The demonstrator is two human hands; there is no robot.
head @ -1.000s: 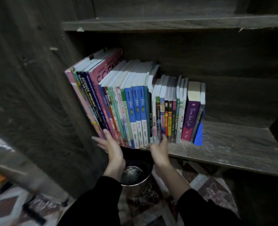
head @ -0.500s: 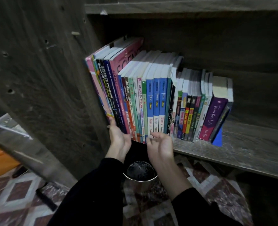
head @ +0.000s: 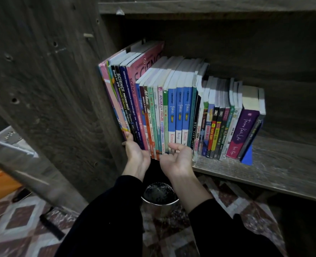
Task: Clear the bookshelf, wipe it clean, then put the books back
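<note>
Wooden shelf (head: pixel 283 169) bearing books (head: pixel 179 108). At the books' left end — left hand (head: pixel 136 156), straight fingers (head: pixel 129 136) touching. Mid-row, right hand (head: pixel 177 160) relaxed, empty.

BOOKS IN A ROW: A dark wooden shelf board (head: pixel 283 169) carries a row of books (head: pixel 179 112) standing spines out. The row runs from just above the left hand (head: pixel 136 154), past the right hand (head: pixel 177 160), and on well to that hand's right. The tallest volumes stand above the left hand; a purple-spined book (head: pixel 243 134) and a blue object (head: pixel 247 156) close the far end. Below both hands, a metal pot (head: pixel 160 197) stands on the patterned floor covering (head: pixel 14 225), with a slim dark object (head: pixel 51 229) lying left of the left sleeve.
</note>
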